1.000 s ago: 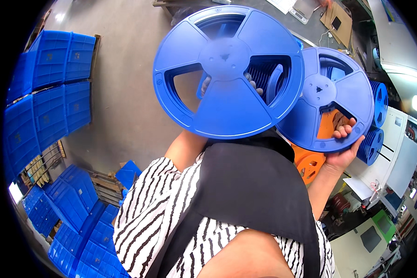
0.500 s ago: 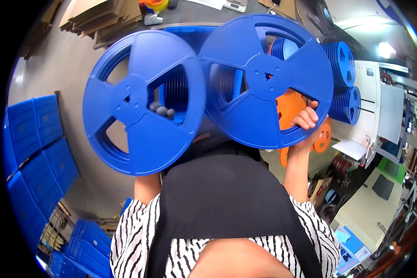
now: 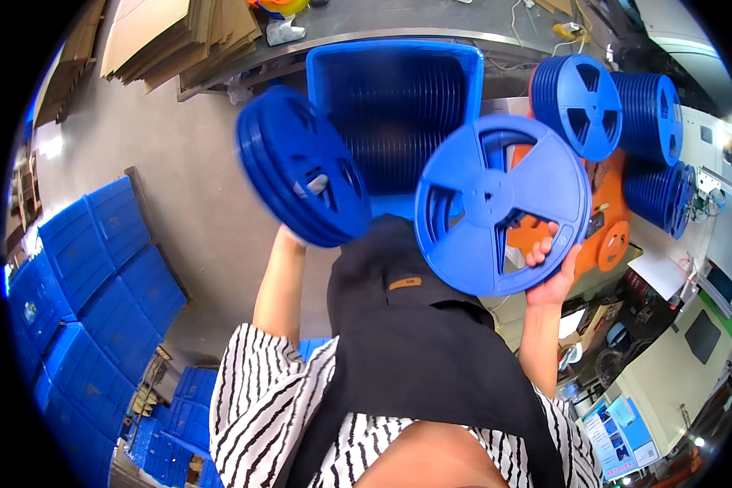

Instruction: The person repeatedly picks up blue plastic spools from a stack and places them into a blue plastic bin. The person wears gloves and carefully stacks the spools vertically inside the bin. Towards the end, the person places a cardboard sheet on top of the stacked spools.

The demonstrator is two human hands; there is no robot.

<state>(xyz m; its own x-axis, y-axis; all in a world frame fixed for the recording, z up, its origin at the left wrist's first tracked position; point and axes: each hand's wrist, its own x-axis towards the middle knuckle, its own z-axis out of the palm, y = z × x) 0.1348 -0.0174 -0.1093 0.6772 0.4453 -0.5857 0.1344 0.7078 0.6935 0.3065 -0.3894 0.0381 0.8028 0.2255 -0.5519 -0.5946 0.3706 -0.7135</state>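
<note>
My left hand (image 3: 313, 185) is closed on a stack of a few blue plastic reels (image 3: 270, 163). These reels are tilted and blurred, and pale grey-white fingers show through a cut-out. Another stack of blue reels (image 3: 459, 260), seen nearly face-on, is in my right hand (image 3: 557, 281), whose fingers curl through a cut-out around the rim. Between and beyond the two stacks stands a blue crate (image 3: 475, 61). It holds two rows of blue reels (image 3: 407, 93) set on edge.
To the right, more stacked reels (image 3: 590, 106) stand by an orange surface (image 3: 618, 191) with an orange disc (image 3: 614, 246). Cardboard sheets (image 3: 159, 41) lie at the far left near a metal-edged bench (image 3: 366, 34). Blue crates (image 3: 98, 260) are piled at the left.
Both reel stacks are lower and farther apart, baring the crate between them. The left stack has turned to show its edges; the right one has shifted right and down.
</note>
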